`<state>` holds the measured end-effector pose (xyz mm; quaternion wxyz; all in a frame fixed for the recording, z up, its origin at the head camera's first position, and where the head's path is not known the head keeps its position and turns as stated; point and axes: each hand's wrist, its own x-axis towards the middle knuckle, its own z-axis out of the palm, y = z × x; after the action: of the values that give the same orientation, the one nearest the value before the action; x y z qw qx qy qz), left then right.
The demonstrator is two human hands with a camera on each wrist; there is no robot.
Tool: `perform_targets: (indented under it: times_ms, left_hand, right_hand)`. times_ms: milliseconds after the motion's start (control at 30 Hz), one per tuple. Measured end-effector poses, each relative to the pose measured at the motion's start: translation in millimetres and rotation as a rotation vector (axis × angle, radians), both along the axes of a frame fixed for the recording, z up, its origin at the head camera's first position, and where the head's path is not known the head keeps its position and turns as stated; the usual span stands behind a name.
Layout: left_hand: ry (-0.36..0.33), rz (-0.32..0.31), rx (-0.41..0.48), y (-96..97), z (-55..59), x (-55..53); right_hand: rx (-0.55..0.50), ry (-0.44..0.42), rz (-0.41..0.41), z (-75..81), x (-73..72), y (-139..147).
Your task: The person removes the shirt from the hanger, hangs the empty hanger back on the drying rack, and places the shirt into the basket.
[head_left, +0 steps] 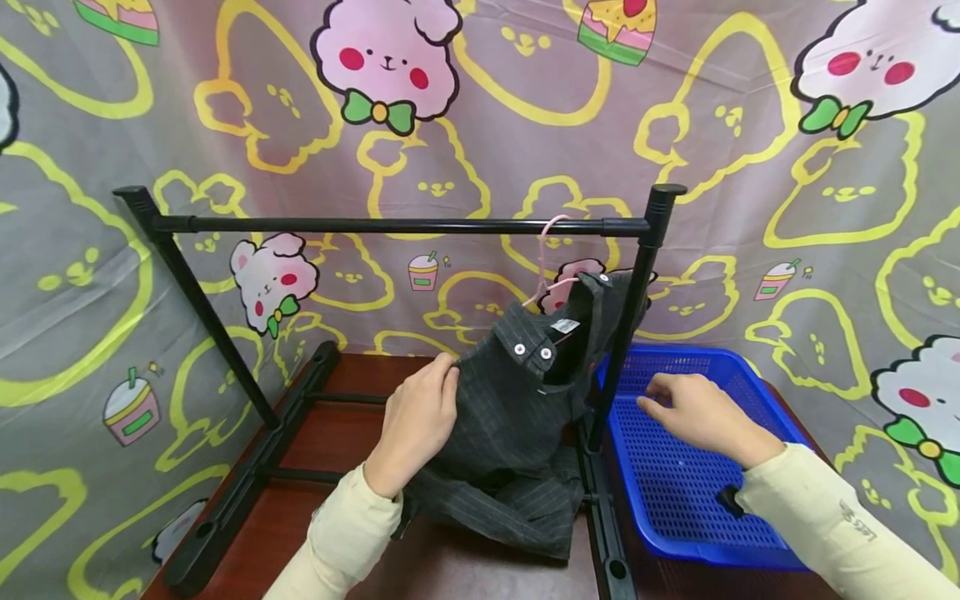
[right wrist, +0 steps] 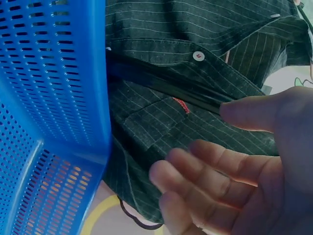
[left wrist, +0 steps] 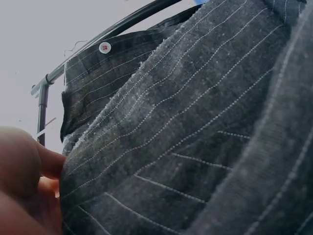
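Observation:
A dark pinstriped garment [head_left: 517, 417] with white buttons at its shoulders hangs on a pink hanger [head_left: 542, 258]. The hanger hooks over the rail [head_left: 375, 225] of a black rack, near its right end. My left hand [head_left: 420, 417] pinches the garment's left edge between thumb and fingers; the left wrist view shows the striped cloth [left wrist: 171, 117] stretching away from the fingers. Over the blue basket [head_left: 645, 533], my right hand [head_left: 701, 412] is held with loosely bent fingers and nothing in them. The garment's lower folds reach down to the table.
To the right of the garment rises the rack's right post [head_left: 626, 333], close beside the basket. The left post [head_left: 217, 325] stands on a long black foot [head_left: 225, 517] on the reddish-brown table [head_left: 330, 442]. A patterned cloth [head_left: 510, 158] covers the wall behind.

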<state>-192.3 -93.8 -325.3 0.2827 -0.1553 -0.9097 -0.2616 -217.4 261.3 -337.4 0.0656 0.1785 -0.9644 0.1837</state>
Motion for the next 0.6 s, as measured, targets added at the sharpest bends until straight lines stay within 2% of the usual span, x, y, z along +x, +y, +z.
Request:
perform_targets:
  times_ms: [133, 333, 433, 600]
  left_hand:
    - [0.002, -0.011, 0.04, -2.1, -1.9, -3.3]
    - [0.077, -0.035, 0.07, -9.5, -6.5, -6.8]
    - [0.092, -0.05, 0.095, -14.0, -8.3, -8.6]
    - [0.112, -0.083, 0.119, -19.4, -7.6, -13.7]
  right_hand:
    - [-0.03, 0.023, 0.028, 2.4, 0.8, -5.1]
    - [-0.056, 0.068, 0.1, 4.0, 3.7, -15.5]
    - [-0.061, 0.091, 0.135, 6.0, 4.3, -21.4]
    - [-0.069, 0.166, 0.189, 11.5, 1.1, -31.3]
